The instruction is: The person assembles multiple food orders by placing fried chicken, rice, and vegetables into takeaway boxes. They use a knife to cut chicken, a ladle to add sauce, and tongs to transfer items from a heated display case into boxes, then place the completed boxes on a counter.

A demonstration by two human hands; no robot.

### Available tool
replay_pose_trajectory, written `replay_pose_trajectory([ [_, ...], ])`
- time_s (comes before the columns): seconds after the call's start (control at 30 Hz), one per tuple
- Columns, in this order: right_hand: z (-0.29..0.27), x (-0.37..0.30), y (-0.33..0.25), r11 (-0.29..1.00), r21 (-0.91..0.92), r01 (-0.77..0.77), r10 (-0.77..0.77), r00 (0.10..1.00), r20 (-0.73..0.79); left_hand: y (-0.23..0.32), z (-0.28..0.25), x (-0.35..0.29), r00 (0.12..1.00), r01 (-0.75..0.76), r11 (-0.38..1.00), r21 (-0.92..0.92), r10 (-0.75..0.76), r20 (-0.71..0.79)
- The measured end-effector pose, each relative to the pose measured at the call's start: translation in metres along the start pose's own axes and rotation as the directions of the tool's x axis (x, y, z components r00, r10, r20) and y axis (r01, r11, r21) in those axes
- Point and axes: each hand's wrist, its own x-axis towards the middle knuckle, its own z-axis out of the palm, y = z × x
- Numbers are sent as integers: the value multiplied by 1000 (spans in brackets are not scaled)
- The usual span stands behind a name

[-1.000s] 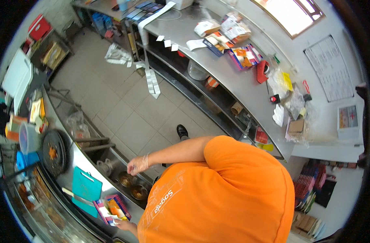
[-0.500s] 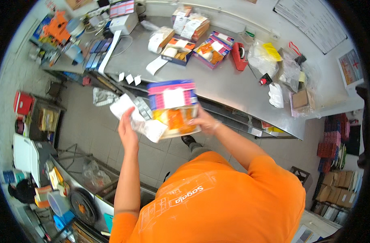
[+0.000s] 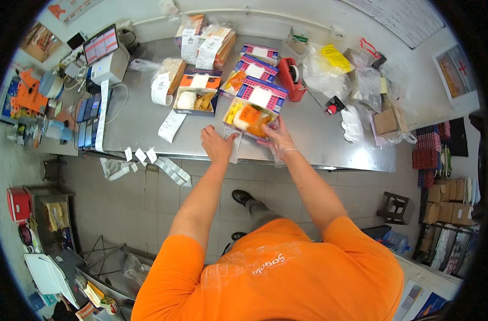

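Observation:
An open-lidded meal box [image 3: 250, 119] with a pink and blue lid rests at the counter's front edge, showing yellow, orange and white food. My right hand [image 3: 279, 138], in a clear plastic glove, grips its right front corner. My left hand [image 3: 218, 143] is just left of the box, bare, with its fingers apart over the counter edge. Beside its thumb, a paper receipt [image 3: 235, 148] sticks out from under the box. Close behind stands another pink and blue meal box [image 3: 257, 69]. To the left is an orange-lidded meal box [image 3: 199, 80] with food in it.
Paper bags [image 3: 217, 45] with receipts stand along the back of the steel counter [image 3: 329, 134]. A red tape dispenser [image 3: 292, 80] and clear plastic bags [image 3: 324, 69] lie to the right. At left are a tablet screen [image 3: 101, 44], a white printer [image 3: 110, 65] and several phones [image 3: 87, 125].
The meal box has gone from mid-air to the counter, with my right hand still gripping it. My left hand has moved right and forward, and the receipt now lies under the box. My view has shifted.

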Motion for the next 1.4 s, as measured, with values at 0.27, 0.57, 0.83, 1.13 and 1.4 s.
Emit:
replay_pose_trajectory([
  [0.27,48,-104,136,786,-611,-93,140,990,29,-121,-195,-99,996,-83,942,-325,71,-48],
  [0.57,295,-98,285,376,-600,706,606,302,736,-411,-439,-340,523,572,575,-585,-805,-281],
  [0.83,621,-188,426,241,-403,883,774,76,629,-612,-607,-449,-37,475,508,-718,-804,-594],
  [1.13,887,-287,568,250,7,968,901,-236,364,-834,-846,-384,261,774,603,-196,-584,-769],
  [1.4,1091,-335,732,387,107,916,864,-400,305,-997,-953,-341,389,914,397,78,-810,-439],
])
